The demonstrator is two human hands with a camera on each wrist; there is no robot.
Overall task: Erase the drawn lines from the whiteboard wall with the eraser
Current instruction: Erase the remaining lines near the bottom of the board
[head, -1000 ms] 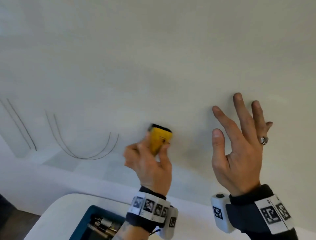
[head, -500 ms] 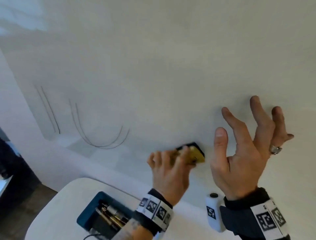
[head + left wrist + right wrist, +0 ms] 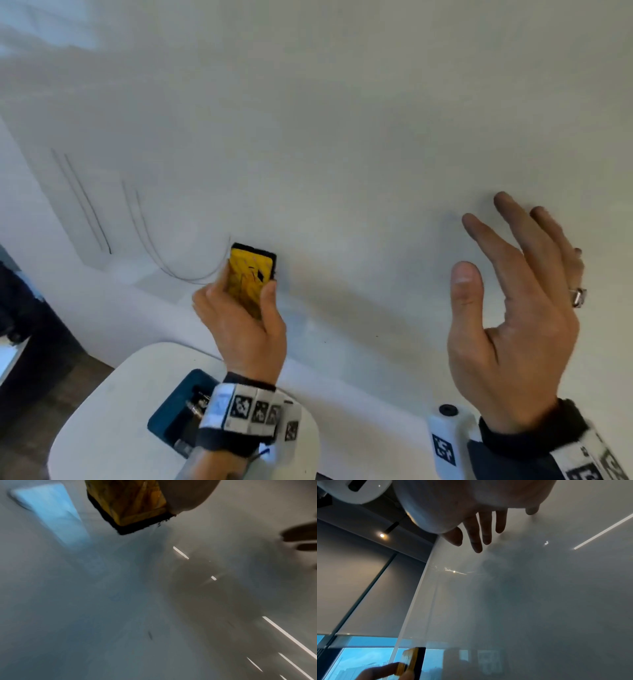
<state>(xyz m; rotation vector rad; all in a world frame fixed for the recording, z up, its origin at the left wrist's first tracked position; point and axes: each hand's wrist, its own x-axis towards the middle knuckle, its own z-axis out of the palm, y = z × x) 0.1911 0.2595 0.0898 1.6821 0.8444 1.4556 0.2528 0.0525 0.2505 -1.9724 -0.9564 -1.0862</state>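
Observation:
My left hand [image 3: 239, 308] grips a yellow eraser [image 3: 251, 270] with a black felt pad and holds the pad against the whiteboard wall [image 3: 342, 137]. The eraser covers the right end of a double curved line [image 3: 154, 253]. Further left runs a pair of straight slanted lines [image 3: 85, 205]. The left wrist view has the eraser [image 3: 130, 505] on the glossy wall, gripped from the right. My right hand [image 3: 513, 291] is open, its fingers spread, with the fingertips at the wall; contact is unclear. The eraser [image 3: 412, 661] shows low in the right wrist view.
Below the wall stands a white rounded table [image 3: 113, 428] with a teal tray [image 3: 174, 411] of markers, partly behind my left wrist. A dark floor area lies at the far left. The wall's left edge [image 3: 412, 608] meets a window with blinds.
My left hand has swept the eraser from low and right up and left onto the curve's right end. The head view shifted a little. The right hand stayed open near the wall.

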